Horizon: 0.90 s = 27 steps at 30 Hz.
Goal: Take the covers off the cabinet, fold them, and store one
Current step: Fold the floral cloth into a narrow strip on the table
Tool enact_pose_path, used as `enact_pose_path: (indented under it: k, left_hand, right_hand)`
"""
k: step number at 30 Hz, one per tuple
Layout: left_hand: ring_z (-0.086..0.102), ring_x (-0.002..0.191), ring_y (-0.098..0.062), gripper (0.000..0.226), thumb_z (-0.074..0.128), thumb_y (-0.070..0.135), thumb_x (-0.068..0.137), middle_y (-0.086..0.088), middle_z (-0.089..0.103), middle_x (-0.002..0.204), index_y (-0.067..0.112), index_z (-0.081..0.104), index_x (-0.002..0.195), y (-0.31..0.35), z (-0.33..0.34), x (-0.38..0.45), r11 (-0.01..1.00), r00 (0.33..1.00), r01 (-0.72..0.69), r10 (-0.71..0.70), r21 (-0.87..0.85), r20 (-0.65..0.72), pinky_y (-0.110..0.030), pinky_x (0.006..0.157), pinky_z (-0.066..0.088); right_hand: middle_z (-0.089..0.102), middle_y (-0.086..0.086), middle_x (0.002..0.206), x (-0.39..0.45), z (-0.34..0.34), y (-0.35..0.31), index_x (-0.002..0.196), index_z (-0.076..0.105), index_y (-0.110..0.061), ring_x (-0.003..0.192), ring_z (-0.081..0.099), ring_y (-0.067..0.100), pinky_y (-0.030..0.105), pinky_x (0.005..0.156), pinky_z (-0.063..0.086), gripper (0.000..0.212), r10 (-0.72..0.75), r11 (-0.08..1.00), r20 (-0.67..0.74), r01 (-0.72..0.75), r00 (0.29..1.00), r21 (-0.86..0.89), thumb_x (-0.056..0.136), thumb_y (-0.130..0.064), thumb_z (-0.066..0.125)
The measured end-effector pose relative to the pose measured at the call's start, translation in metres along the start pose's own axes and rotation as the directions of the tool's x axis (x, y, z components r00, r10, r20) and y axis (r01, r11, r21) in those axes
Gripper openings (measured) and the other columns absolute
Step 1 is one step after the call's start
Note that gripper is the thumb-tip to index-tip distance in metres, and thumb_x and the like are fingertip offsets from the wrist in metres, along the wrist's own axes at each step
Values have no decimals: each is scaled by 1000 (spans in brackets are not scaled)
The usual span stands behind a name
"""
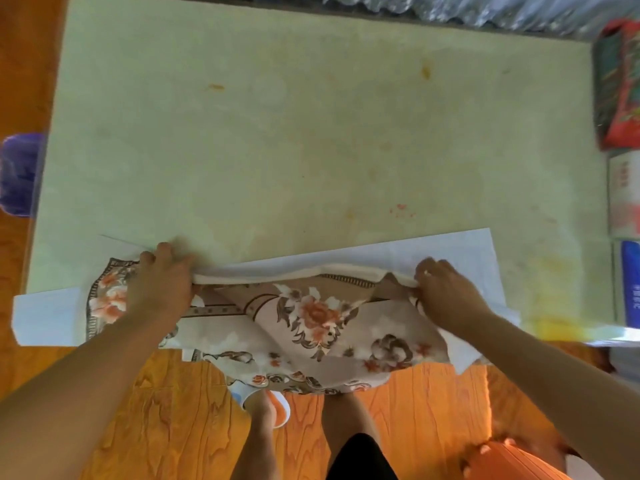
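Both hands, left hand (162, 282) and right hand (446, 289), grip the floral cover (311, 320) with curled fingers at the surface's (311, 133) near edge; boxes (620, 98) line its right edge.

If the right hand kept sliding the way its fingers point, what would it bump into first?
The right hand points up and left across the cabinet top. Past the white sheet it looks free of things, up to the crinkly plastic along the far edge, probably.

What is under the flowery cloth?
A white sheet lies under the flowery cloth, on the cabinet top. Both hands, left and right, grip the cloth. The sheet's middle is hidden.
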<state>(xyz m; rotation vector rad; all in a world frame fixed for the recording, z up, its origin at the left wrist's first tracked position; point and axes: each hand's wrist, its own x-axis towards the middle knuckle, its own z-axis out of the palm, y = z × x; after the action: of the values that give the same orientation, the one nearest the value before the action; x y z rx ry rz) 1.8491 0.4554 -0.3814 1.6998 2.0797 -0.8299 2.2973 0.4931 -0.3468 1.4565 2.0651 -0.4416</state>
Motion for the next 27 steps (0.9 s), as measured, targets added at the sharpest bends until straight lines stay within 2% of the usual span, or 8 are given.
enact_pose_path:
  k: [4, 6, 9, 12, 16, 21, 24, 27]
  left_hand:
    - [54, 104, -23, 23, 72, 30, 82, 4, 68, 101, 29, 70, 105, 4, -10, -24, 920, 963, -261, 271, 292, 5, -38, 100, 38]
    - [61, 88, -15, 30, 61, 14, 88, 7, 67, 94, 29, 62, 114, 1, -4, -47, 931, 923, -364, 354, 41, 154, -29, 76, 47]
    - [64, 66, -5, 19, 59, 19, 97, 10, 62, 83, 32, 53, 109, -4, 4, -74, 932, 889, -271, 338, -242, 308, -23, 53, 49]
    - [61, 99, -10, 15, 62, 31, 96, 7, 60, 112, 29, 66, 111, -23, 20, -65, 956, 965, -195, 227, -219, 134, -23, 75, 51]
    - [20, 146, -31, 31, 72, 31, 90, -9, 28, 155, 21, 69, 120, -42, 24, -34, 975, 982, -186, 188, -121, 5, -47, 115, 35]
    - [31, 135, -30, 46, 73, 42, 88, -8, 35, 143, 23, 60, 128, -49, 18, -14, 974, 974, -217, 220, -69, 51, -44, 110, 38]
    - [44, 126, -28, 68, 76, 48, 83, -6, 44, 136, 24, 46, 140, -51, 18, -1, 971, 967, -239, 237, 19, 96, -42, 106, 39]
    - [60, 109, -24, 64, 80, 45, 79, 2, 61, 119, 25, 41, 125, -51, 17, 4, 980, 973, -198, 201, -37, 110, -39, 97, 44]
  right_hand:
    - [60, 10, 114, 44, -33, 11, 112, 64, -5, 112, 60, 29, 38, 86, 54, 25, 62, 990, 136, -44, 989, -137, 89, -14, 63]
    - [58, 9, 116, 62, -35, 14, 115, 66, -7, 112, 60, 29, 40, 90, 55, 29, 33, 986, 178, -3, 983, -166, 87, -10, 61]
    - [48, 8, 120, 75, -33, 15, 119, 65, -10, 114, 54, 27, 38, 90, 54, 30, -23, 969, 191, 69, 981, -235, 90, -16, 62]
    - [41, 9, 125, 78, -30, 19, 115, 69, -17, 117, 42, 28, 36, 86, 52, 27, -98, 950, 105, 125, 990, -286, 88, -21, 67]
    - [52, 20, 109, 80, -18, 35, 84, 74, -8, 96, 48, 41, 49, 62, 57, 25, -257, 943, -83, 231, 963, -238, 62, -5, 84]
    - [51, 19, 99, 84, -12, 41, 70, 68, -9, 72, 49, 34, 45, 59, 54, 30, -344, 930, -72, 329, 936, -162, 49, 7, 81]
    - [46, 17, 111, 81, -14, 39, 89, 65, -7, 65, 56, 35, 38, 57, 50, 35, -269, 963, -32, 268, 963, -24, 60, 9, 75]
    - [52, 13, 103, 79, -11, 33, 109, 54, -7, 68, 61, 37, 37, 57, 44, 41, -204, 978, -51, 206, 978, 20, 72, 2, 68]
